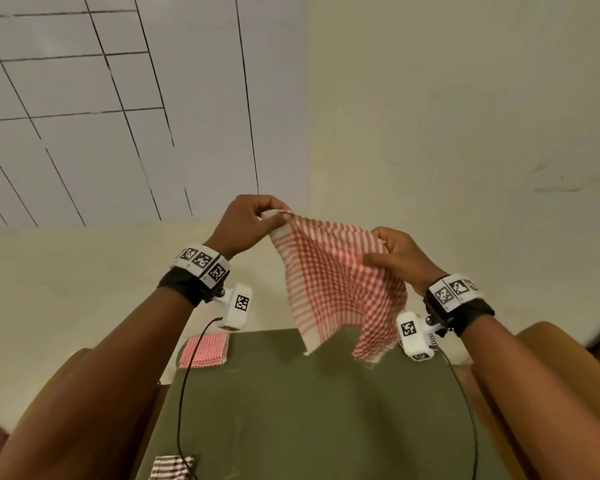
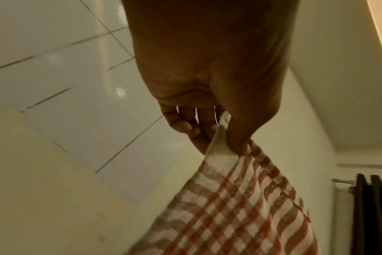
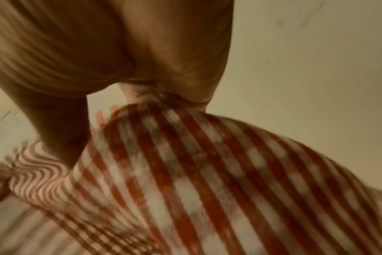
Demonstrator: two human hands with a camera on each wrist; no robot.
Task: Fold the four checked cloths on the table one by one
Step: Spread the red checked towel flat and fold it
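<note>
A red-and-white checked cloth [image 1: 336,282] hangs in the air above the far end of the green table [image 1: 309,403]. My left hand [image 1: 253,223] pinches its upper left corner between thumb and fingers; the left wrist view shows that corner of the cloth [image 2: 240,198] gripped by my left hand [image 2: 220,141]. My right hand [image 1: 395,254] grips the cloth's upper right edge, seen blurred as the cloth [image 3: 207,172] under my right hand [image 3: 155,96]. A folded red checked cloth [image 1: 205,349] lies at the table's far left. A dark-checked folded cloth [image 1: 172,467] lies at the near left edge.
A black-and-white checked piece [image 1: 433,341] peeks out behind the right wrist camera at the table's far right. Black cables [image 1: 184,393] trail from both wrists over the table. Brown chair arms [image 1: 551,344] flank the table. A tiled wall [image 1: 84,98] stands behind.
</note>
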